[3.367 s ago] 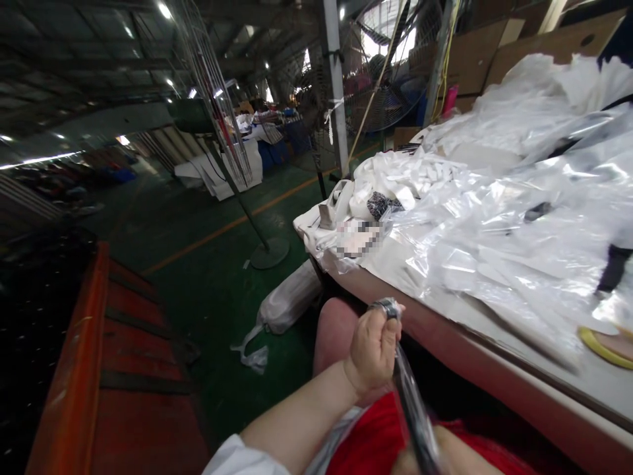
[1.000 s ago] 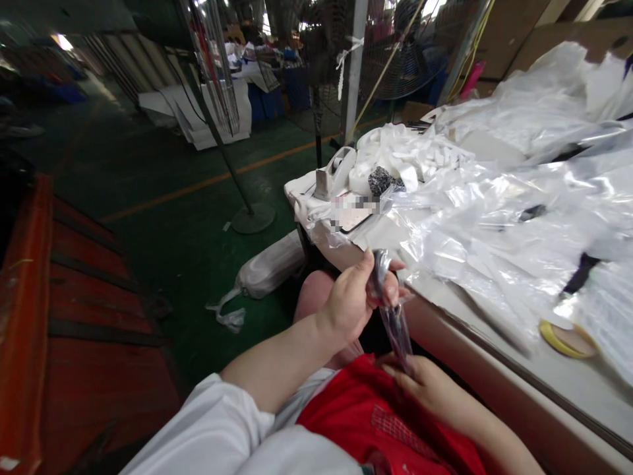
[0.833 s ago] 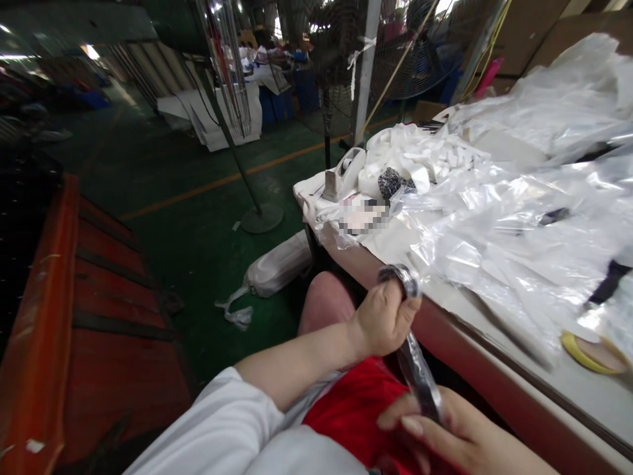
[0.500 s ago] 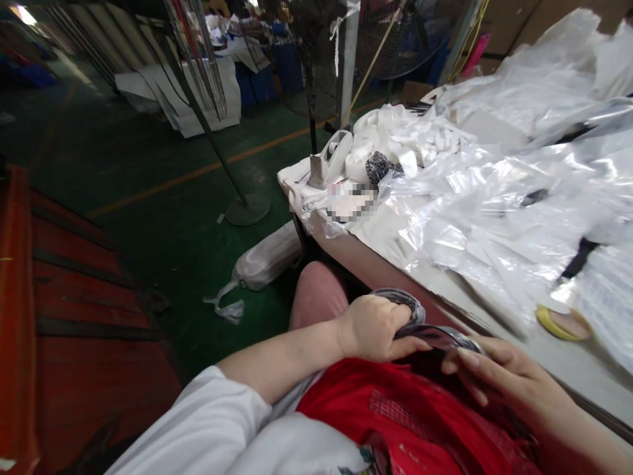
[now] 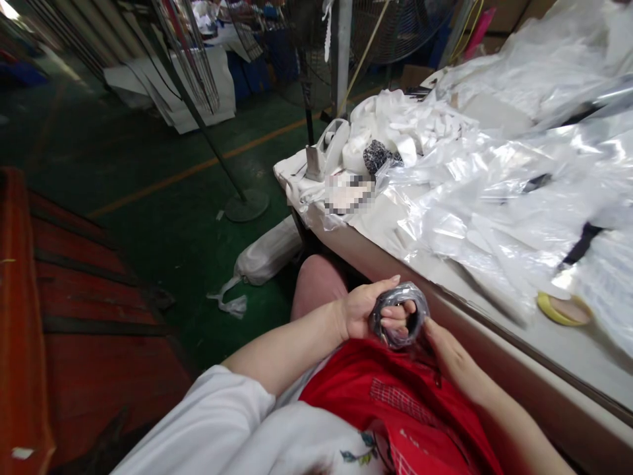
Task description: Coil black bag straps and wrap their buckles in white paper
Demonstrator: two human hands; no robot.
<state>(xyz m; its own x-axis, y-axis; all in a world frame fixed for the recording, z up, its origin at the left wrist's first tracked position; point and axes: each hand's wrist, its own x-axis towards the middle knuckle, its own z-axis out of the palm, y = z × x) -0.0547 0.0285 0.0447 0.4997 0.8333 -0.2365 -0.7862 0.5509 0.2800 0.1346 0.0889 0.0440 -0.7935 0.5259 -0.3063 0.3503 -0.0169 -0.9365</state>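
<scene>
A long dark strap in a clear plastic sleeve (image 5: 398, 315) is wound into a coil around the fingers of my left hand (image 5: 368, 309), which is closed on it just above my lap. My right hand (image 5: 448, 349) touches the coil's right side; most of its fingers are hidden behind the coil. Both hands sit in front of the table edge (image 5: 475, 330), over my red garment (image 5: 395, 409).
The table carries heaps of clear plastic bags (image 5: 499, 191), white fabric strips (image 5: 395, 125), a tape dispenser (image 5: 324, 148), a yellow tape roll (image 5: 564, 309) and black straps (image 5: 581, 244). A filled white sack (image 5: 267, 254) lies on the green floor. A fan stand (image 5: 244, 204) and an orange-red rack (image 5: 74, 316) stand to the left.
The strap hung stretched between my two hands; it is now wrapped into a tight loop around my left fingers, and my right hand has come up against the coil.
</scene>
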